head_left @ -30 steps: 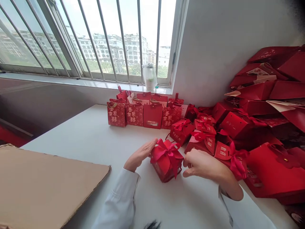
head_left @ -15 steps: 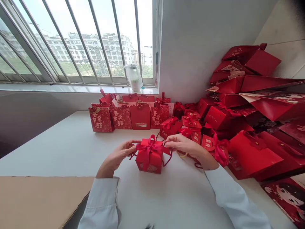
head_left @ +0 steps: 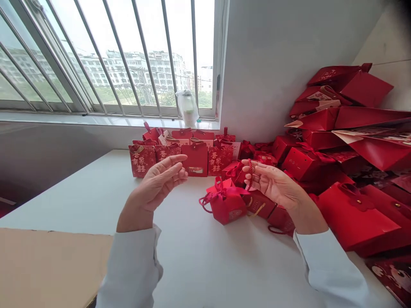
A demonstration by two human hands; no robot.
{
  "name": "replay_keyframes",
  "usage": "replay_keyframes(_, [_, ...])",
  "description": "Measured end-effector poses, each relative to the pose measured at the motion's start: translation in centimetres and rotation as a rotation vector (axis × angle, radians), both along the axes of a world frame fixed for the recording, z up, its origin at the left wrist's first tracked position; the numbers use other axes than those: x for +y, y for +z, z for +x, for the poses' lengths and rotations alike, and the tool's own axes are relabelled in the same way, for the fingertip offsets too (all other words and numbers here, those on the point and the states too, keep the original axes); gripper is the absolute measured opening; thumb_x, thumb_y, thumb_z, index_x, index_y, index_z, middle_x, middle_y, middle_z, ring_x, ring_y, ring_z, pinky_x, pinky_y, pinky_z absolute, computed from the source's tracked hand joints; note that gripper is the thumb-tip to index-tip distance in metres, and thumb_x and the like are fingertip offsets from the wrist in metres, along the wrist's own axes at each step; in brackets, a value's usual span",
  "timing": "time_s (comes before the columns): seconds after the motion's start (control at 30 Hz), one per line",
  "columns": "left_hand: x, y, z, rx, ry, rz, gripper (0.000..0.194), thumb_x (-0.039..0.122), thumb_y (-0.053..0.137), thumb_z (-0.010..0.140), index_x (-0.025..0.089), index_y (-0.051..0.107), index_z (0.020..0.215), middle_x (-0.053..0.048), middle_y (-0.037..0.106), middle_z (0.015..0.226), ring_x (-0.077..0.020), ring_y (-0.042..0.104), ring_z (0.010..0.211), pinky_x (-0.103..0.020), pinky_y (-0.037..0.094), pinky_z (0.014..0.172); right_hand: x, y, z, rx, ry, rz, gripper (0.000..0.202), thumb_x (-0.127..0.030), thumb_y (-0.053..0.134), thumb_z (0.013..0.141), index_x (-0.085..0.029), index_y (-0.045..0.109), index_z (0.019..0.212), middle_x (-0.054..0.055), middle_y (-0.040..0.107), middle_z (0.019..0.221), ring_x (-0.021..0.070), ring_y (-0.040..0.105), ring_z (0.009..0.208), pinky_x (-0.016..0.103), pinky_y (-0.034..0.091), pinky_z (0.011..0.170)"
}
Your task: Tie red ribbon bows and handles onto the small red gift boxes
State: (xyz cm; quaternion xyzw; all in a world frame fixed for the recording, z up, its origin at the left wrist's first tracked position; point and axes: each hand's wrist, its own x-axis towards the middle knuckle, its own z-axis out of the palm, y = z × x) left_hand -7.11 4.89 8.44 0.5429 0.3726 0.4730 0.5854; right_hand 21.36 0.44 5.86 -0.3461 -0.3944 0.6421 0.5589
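left hand [head_left: 162, 182] loosely open in the air, right hand [head_left: 276, 184] pinching a red cord [head_left: 250, 171], red box [head_left: 230, 209] with bow on worktop [head_left: 199, 261] between them, red bags [head_left: 195, 156] standing far

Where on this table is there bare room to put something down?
The table is bare between both sleeves, this side of the ribboned box, and left of the left hand, between the cardboard and the bags. The right side is crowded by the red pile.
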Motion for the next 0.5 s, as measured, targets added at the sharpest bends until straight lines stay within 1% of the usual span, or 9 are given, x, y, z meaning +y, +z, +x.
replay_keyframes(0.03, [-0.1, 0.7, 0.4, 0.012, -0.035, 0.026, 0.043, 0.04, 0.079, 0.064, 0.022, 0.066, 0.101, 0.003, 0.059, 0.066, -0.012, 0.058, 0.068, -0.028, 0.049, 0.074, 0.0, -0.1, -0.1, -0.012, -0.015, 0.001, 0.024, -0.023, 0.066, 0.08, -0.019, 0.065, 0.104, 0.003, 0.068, 0.096, 0.0109, 0.064, 0.08, 0.022, 0.054, 0.074])
replay_keyframes(0.1, [-0.3, 1.5, 0.9, 0.156, -0.099, 0.101, 0.04, 0.043, 0.075, 0.069, 0.021, 0.065, 0.101, 0.001, 0.061, 0.072, -0.0139, 0.059, 0.073, -0.028, 0.048, 0.074, 0.2, -0.4, -0.1, -0.041, -0.037, -0.007, 0.025, -0.024, 0.067, 0.08, -0.02, 0.064, 0.105, 0.003, 0.069, 0.099, 0.0117, 0.065, 0.082, 0.023, 0.054, 0.076])
replay_keyframes(0.13, [-0.3, 1.7, 1.1, 0.277, -0.135, 0.138, 0.039, 0.044, 0.073, 0.07, 0.022, 0.065, 0.1, -0.001, 0.062, 0.079, -0.0157, 0.059, 0.078, -0.028, 0.048, 0.074, 0.3, -0.5, -0.1, -0.051, -0.045, -0.014, 0.025, -0.024, 0.067, 0.081, -0.021, 0.063, 0.105, 0.003, 0.069, 0.098, 0.0116, 0.065, 0.081, 0.023, 0.054, 0.074])
replay_keyframes(0.2, [-0.3, 1.4, 1.2, 0.553, -0.222, 0.187, 0.04, 0.047, 0.072, 0.069, 0.023, 0.065, 0.1, -0.004, 0.063, 0.093, -0.0204, 0.058, 0.09, -0.028, 0.047, 0.073, 0.4, -0.6, 0.0, -0.068, -0.053, -0.027, 0.026, -0.025, 0.066, 0.081, -0.021, 0.062, 0.106, 0.003, 0.068, 0.098, 0.0113, 0.064, 0.079, 0.021, 0.053, 0.067])
replay_keyframes(0.27, [0.1, 0.5, 1.2, 0.767, -0.265, 0.19, 0.045, 0.048, 0.074, 0.064, 0.024, 0.066, 0.101, -0.007, 0.062, 0.104, -0.0252, 0.056, 0.099, -0.027, 0.046, 0.072, 0.5, -0.6, 0.1, -0.078, -0.048, -0.024, 0.026, -0.025, 0.066, 0.081, -0.021, 0.062, 0.107, 0.003, 0.067, 0.098, 0.011, 0.063, 0.077, 0.02, 0.052, 0.063])
replay_keyframes(0.3, [0.5, -0.1, 1.2, 0.835, -0.254, 0.174, 0.046, 0.046, 0.076, 0.061, 0.024, 0.067, 0.101, -0.008, 0.061, 0.107, -0.027, 0.055, 0.101, -0.027, 0.046, 0.071, 0.5, -0.5, 0.1, -0.082, -0.043, -0.018, 0.027, -0.024, 0.066, 0.081, -0.02, 0.062, 0.107, 0.003, 0.067, 0.096, 0.0108, 0.063, 0.076, 0.02, 0.052, 0.064])
replay_keyframes(0.37, [1.6, -1.8, 1.5, 0.919, -0.23, 0.108, 0.048, 0.039, 0.078, 0.055, 0.024, 0.068, 0.098, -0.008, 0.062, 0.104, -0.0282, 0.055, 0.098, -0.027, 0.046, 0.069, 0.4, -0.4, 0.2, -0.083, -0.038, 0.0, 0.028, -0.023, 0.067, 0.08, -0.019, 0.063, 0.107, 0.003, 0.067, 0.091, 0.0106, 0.062, 0.074, 0.021, 0.053, 0.066])
replay_keyframes(0.4, [2.2, -2.7, 1.7, 0.939, -0.249, 0.066, 0.046, 0.035, 0.078, 0.052, 0.023, 0.069, 0.096, -0.008, 0.063, 0.1, -0.0275, 0.056, 0.094, -0.027, 0.046, 0.067, 0.3, -0.3, 0.2, -0.081, -0.036, 0.01, 0.028, -0.022, 0.067, 0.079, -0.018, 0.063, 0.107, 0.002, 0.067, 0.088, 0.0106, 0.061, 0.073, 0.022, 0.053, 0.067])
replay_keyframes(0.5, [4.1, -5.6, 2.6, 0.913, -0.46, -0.022, 0.035, 0.026, 0.079, 0.045, 0.023, 0.072, 0.079, -0.003, 0.065, 0.083, -0.0224, 0.057, 0.077, -0.025, 0.042, 0.061, 0.1, -0.2, 0.2, -0.094, -0.009, 0.037, 0.027, -0.022, 0.067, 0.08, -0.017, 0.063, 0.107, 0.001, 0.065, 0.083, 0.0106, 0.06, 0.071, 0.022, 0.053, 0.066])
